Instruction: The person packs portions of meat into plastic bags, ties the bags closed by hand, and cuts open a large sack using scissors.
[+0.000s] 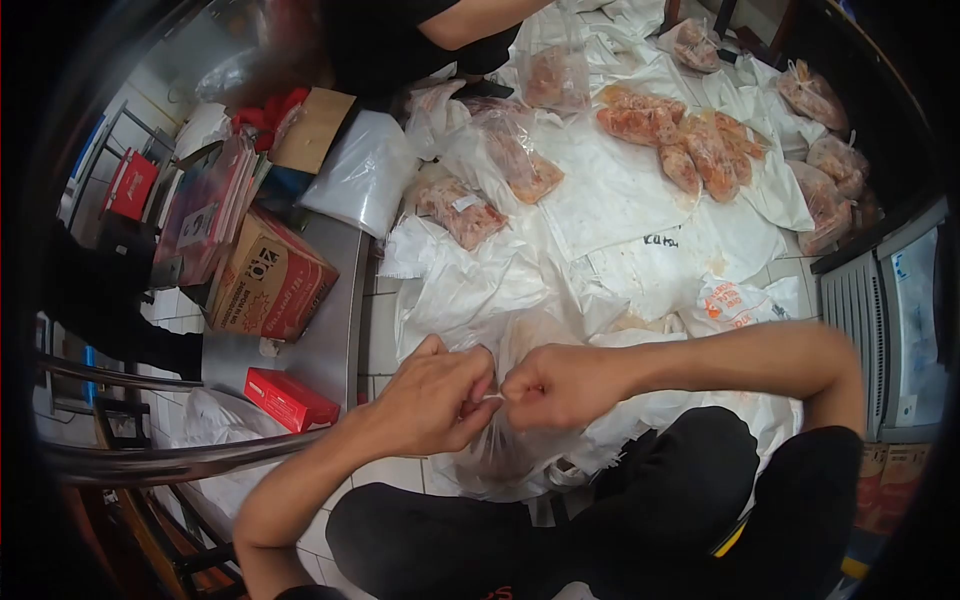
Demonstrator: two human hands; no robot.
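Observation:
A clear plastic bag (495, 462) stands on the floor covering close in front of my crossed legs; what is inside it is hard to make out. Both hands meet at its gathered neck. My left hand (448, 388) is closed, thumb and fingers pinching the plastic. My right hand (556, 385) is a fist right beside it, also gripping the neck. A thin pale strand stretches between the two hands; whether it is twisted plastic or a band, I cannot tell. Beyond them, a bag of raw meat (462, 212) with a small white label lies on white sacking (620, 240).
More bagged meat (715, 155) lies ahead and along the right. At left, a metal table (335, 285) bears a cardboard carton (270, 275), a red box (290, 400) and a stack of plastic bags (365, 170). Another person (400, 45) is at the back. A grey appliance (850, 330) stands right.

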